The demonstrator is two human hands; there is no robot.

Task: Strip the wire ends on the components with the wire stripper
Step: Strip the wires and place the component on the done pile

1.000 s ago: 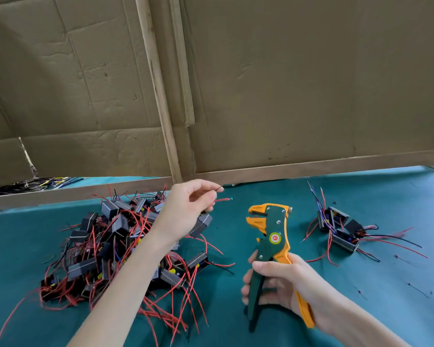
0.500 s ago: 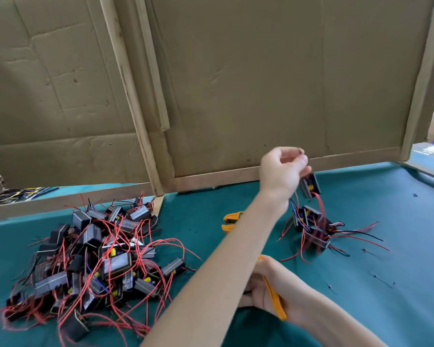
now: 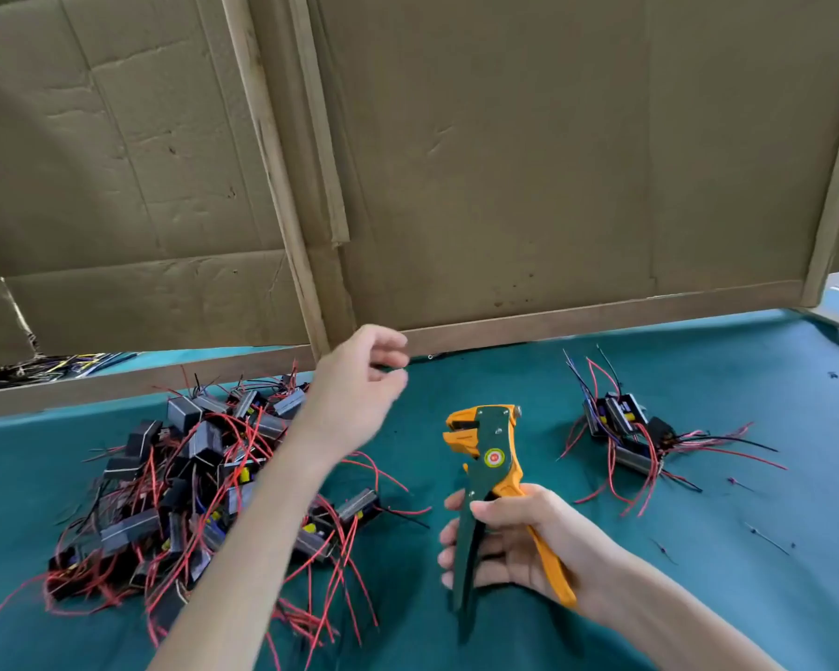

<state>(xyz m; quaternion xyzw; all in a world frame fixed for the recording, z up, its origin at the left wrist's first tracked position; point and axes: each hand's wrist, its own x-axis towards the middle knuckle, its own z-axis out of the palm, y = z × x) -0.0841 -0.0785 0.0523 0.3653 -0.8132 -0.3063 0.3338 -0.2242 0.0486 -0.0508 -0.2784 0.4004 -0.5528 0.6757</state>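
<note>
Right hand (image 3: 529, 540): clamped round the handles of the wire stripper (image 3: 488, 457), thumb across the front. The tool stands roughly upright above the cloth, orange head uppermost and facing left. The middle of both handles is hidden by the fingers. Whether the head is fully parted cannot be told.

Left hand (image 3: 359, 385): raised over the far edge of the large pile, fingers loosely curled and apart from the thumb, gripping nothing. The fingertips are motion-blurred, so their exact lie is uncertain. The two hands are well apart.

Large pile of components (image 3: 190, 481): black blocks tangled in red wire, lying left of the stripper. The left forearm crosses it and hides part. Wire ends are too fine to judge as stripped or not.

Small group of components (image 3: 623, 423): right of the stripper, with red, black and blue leads splayed outward.

Green cloth (image 3: 698, 549): covers the table; a few wire offcuts (image 3: 766, 537) lie at right.

Cardboard panels (image 3: 504, 162) on a wooden frame (image 3: 577, 317) close the back. Beyond it at far left, a bundle of loose wires (image 3: 44, 368) is only partly seen.
</note>
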